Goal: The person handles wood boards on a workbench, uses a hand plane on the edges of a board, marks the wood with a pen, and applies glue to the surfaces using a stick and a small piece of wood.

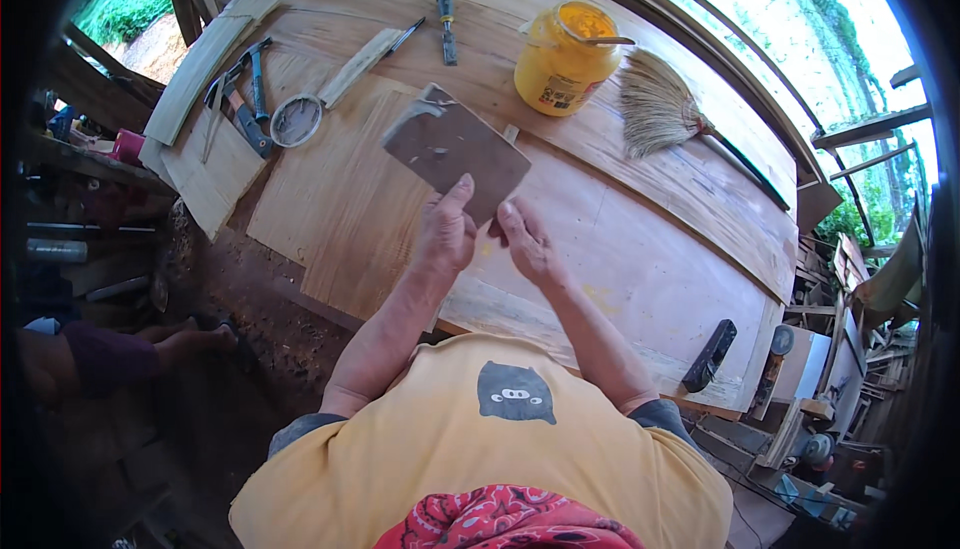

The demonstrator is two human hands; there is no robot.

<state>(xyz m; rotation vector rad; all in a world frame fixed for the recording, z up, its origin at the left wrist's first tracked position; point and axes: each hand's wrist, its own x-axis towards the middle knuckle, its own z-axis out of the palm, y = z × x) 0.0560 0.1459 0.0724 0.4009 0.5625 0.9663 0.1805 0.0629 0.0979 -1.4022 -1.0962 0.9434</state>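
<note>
Over the wooden workbench (630, 224), I hold up a flat, stiff-looking brown rectangular sheet (455, 144) with pale scuffs on its face. Its material I cannot make out. My left hand (448, 229) grips the lower edge, thumb on top and fingers underneath. At the near right corner, my right hand (530, 241) pinches the same sheet between thumb and fingers. Beyond it stands an open jar (560, 64) of yellow stuff with a flat stick (607, 40) across its mouth. Thin wooden panels (350, 199) lie under and left of the sheet.
A straw hand broom (665, 104) lies right of the jar. A chisel (446, 29), a hammer (259, 79), a saw (245, 121) and a round shallow container (297, 121) lie at far left. A dark block-shaped tool (710, 356) sits near right. Another person's leg (180, 347) shows at left.
</note>
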